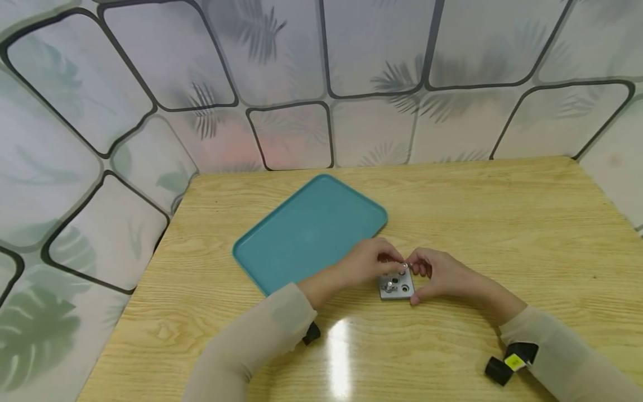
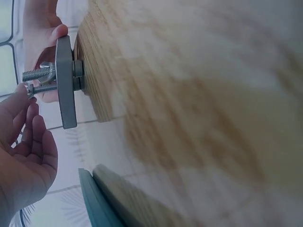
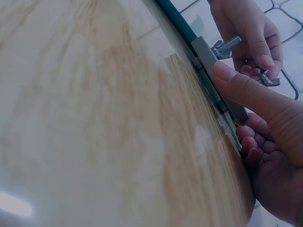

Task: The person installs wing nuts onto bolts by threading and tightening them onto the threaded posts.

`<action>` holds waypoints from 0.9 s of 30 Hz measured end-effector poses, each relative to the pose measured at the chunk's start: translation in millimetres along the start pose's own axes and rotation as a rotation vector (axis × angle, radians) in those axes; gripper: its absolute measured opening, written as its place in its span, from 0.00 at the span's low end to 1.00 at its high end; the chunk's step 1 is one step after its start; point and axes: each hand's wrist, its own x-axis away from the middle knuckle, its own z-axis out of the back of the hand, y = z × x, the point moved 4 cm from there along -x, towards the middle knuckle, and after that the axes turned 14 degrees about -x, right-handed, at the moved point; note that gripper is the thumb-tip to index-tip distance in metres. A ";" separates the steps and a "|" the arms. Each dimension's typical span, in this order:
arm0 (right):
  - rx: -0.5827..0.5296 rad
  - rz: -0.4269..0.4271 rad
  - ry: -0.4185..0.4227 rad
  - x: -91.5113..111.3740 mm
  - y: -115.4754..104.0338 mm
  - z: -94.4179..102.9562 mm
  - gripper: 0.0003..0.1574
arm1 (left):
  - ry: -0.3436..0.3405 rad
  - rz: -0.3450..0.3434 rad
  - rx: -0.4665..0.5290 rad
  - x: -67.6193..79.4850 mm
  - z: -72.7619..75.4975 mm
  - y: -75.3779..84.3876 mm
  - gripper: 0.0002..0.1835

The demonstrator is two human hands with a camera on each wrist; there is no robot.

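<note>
Wing nut (image 3: 270, 81): pinched by left grip (image 1: 366, 261) | metal plate (image 2: 66, 90): held by right grip (image 1: 442, 273)

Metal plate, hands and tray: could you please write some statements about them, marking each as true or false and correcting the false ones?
1. The right hand holds the metal plate at its edge. True.
2. The metal plate lies inside the teal tray. False: it is outside, over the wooden table.
3. Two threaded bolts stick up from the metal plate. True.
4. The left hand holds nothing. False: it pinches a wing nut.
</note>
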 end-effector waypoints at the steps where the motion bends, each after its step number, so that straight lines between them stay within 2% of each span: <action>1: 0.000 -0.002 0.002 0.0 -0.1 -0.1 0.37 | 0.004 -0.001 0.009 0.3 0.2 -0.5 0.10; 5: 0.002 -0.002 0.000 0.2 -0.1 0.2 0.37 | 0.010 -0.014 0.038 0.8 0.8 -1.9 0.09; 8: 0.003 -0.007 -0.004 0.2 -0.2 0.4 0.37 | -0.005 0.001 0.070 0.2 0.1 -3.3 0.10; 12: -0.005 -0.019 -0.009 0.2 -0.5 0.6 0.38 | -0.008 0.072 0.162 -1.3 -0.7 -6.4 0.10; 15: -0.011 -0.026 -0.006 0.1 -0.5 0.7 0.39 | 0.020 0.137 0.238 -2.1 -0.7 -9.6 0.08; 17: -0.011 -0.025 -0.002 0.1 -0.1 0.9 0.38 | 0.040 0.156 0.261 -2.4 -0.4 -11.3 0.07; 27: -0.009 -0.011 -0.002 -0.2 1.3 1.2 0.37 | -0.014 0.093 0.256 -4.5 -3.3 -9.2 0.08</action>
